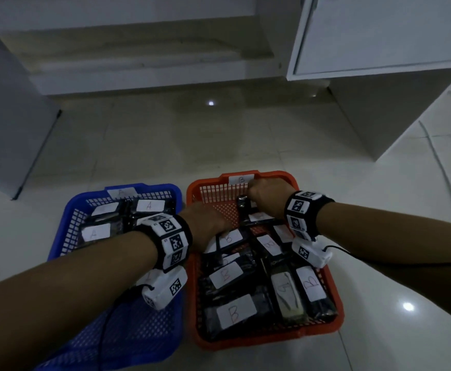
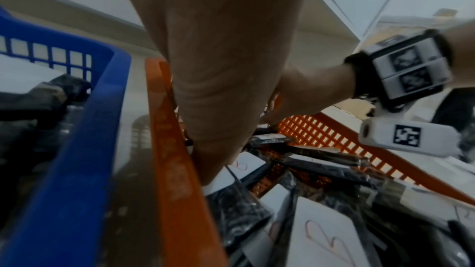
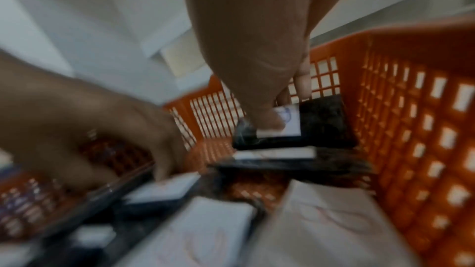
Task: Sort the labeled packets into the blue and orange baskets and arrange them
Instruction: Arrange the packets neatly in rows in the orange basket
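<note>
Packets (image 1: 228,274): black wraps, white B labels, filling orange basket (image 1: 270,175).

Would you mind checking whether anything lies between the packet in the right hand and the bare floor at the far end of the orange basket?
Nothing visible does. The right hand holds the packet over bare mesh in the orange basket; other packets lie nearer.

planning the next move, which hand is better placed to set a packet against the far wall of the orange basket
Right. The right hand already grips a dark packet by the orange basket's far wall; the left hand is nearer, on a B-labeled packet mid-basket.
</note>
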